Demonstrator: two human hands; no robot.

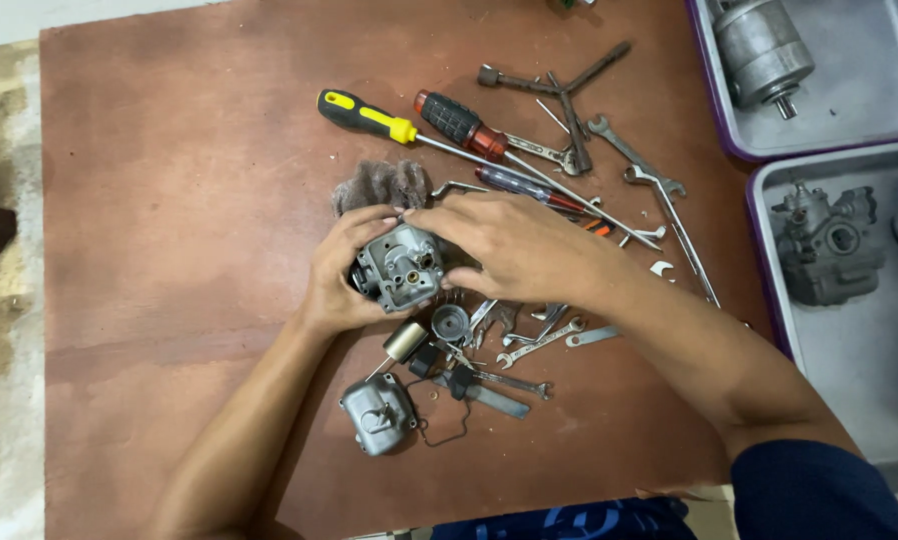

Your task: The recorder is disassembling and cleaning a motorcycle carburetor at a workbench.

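Float bowl (pixel 377 412): near counter (pixel 169 200) front edge.
Left hand (pixel 341 275): cups carburetor body (pixel 401 266).
Right hand (pixel 514 245): fingers pressed on carburetor top.

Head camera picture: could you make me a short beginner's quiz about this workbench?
1. True or false: both hands hold the grey carburetor body.
2. Which screwdriver lies farthest left? A) yellow-and-black screwdriver B) red-and-black screwdriver
3. What lies just behind the left hand?

Key:
1. True; the right hand grips it too.
2. A.
3. A grey scouring pad.
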